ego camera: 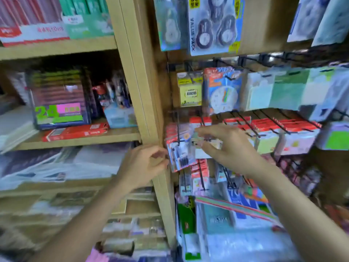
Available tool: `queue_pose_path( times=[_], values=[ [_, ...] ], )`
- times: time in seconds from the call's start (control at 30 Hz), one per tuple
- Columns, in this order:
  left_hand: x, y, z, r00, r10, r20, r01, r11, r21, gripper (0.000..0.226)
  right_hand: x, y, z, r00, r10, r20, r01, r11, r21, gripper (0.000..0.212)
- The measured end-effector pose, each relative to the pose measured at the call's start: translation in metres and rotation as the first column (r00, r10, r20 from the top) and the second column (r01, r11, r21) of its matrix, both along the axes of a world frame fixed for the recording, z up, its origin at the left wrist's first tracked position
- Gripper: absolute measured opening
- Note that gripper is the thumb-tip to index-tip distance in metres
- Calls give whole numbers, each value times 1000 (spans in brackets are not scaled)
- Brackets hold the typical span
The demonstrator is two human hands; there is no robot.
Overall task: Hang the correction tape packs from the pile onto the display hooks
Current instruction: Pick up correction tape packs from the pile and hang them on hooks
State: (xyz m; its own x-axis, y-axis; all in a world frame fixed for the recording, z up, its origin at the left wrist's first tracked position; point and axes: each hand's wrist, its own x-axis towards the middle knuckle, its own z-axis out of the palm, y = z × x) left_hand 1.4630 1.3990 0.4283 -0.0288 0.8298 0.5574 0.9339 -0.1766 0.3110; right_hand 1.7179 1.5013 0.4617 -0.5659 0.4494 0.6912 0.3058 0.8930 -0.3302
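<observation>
- A pack (pixel 179 154), red-edged with a clear blister, is seen at the tip of a black hook (pixel 178 132), just beside a wooden post (pixel 151 110). Whether its hole is threaded cannot be told through the blur.
- Its left edge is pinched by the left hand (pixel 147 163), fingers curled.
- Its right side is held between the thumb and bent fingers of the right hand (pixel 224 146).
- If released early, the pack is likely to be dropped onto the goods (pixel 236 210) below.
- If pushed askew, its hole may be torn, or the red packs (pixel 264 127) alongside may be dislodged.
</observation>
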Motion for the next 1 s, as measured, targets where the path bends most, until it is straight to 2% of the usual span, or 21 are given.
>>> queue_pose_path(
  times=[0.13, 0.27, 0.37, 0.47, 0.6, 0.7, 0.83, 0.93, 1.0],
  values=[
    [6, -21, -85, 1000, 17, -26, -23, 966, -258, 20, 7, -9, -88, 996, 5, 93, 15, 977, -214, 26],
    [24, -49, -169, 980, 147, 133, -67, 877, -475, 19, 19, -27, -183, 980, -22, 200, 117, 869, -480, 22],
    [36, -80, -237, 950, 277, 141, -114, 731, -673, 15, 31, -45, -253, 953, -1, 303, 202, 747, -634, 24],
    [51, -119, -298, 912, 362, 194, -58, 581, -812, 20, 46, -66, -314, 900, 27, 434, 342, 573, -745, 23],
    [72, -176, -361, 849, 494, 187, -21, 386, -922, 4, 61, -97, -383, 814, 122, 568, 490, 382, -784, 24],
    [84, -211, -397, 762, 617, 195, 24, 273, -962, 11, 71, -117, -427, 769, 208, 604, 546, 278, -790, 20],
    [101, -236, -431, 668, 714, 210, 84, 208, -975, 6, 76, -140, -476, 707, 293, 644, 598, 240, -765, 22],
    [111, -249, -470, 595, 782, 187, 112, 150, -982, 18, 80, -149, -513, 659, 355, 663, 637, 204, -743, 25],
    [118, -252, -494, 566, 807, 167, 134, 110, -985, 16, 84, -151, -533, 609, 405, 682, 655, 228, -721, 27]
  ],
)
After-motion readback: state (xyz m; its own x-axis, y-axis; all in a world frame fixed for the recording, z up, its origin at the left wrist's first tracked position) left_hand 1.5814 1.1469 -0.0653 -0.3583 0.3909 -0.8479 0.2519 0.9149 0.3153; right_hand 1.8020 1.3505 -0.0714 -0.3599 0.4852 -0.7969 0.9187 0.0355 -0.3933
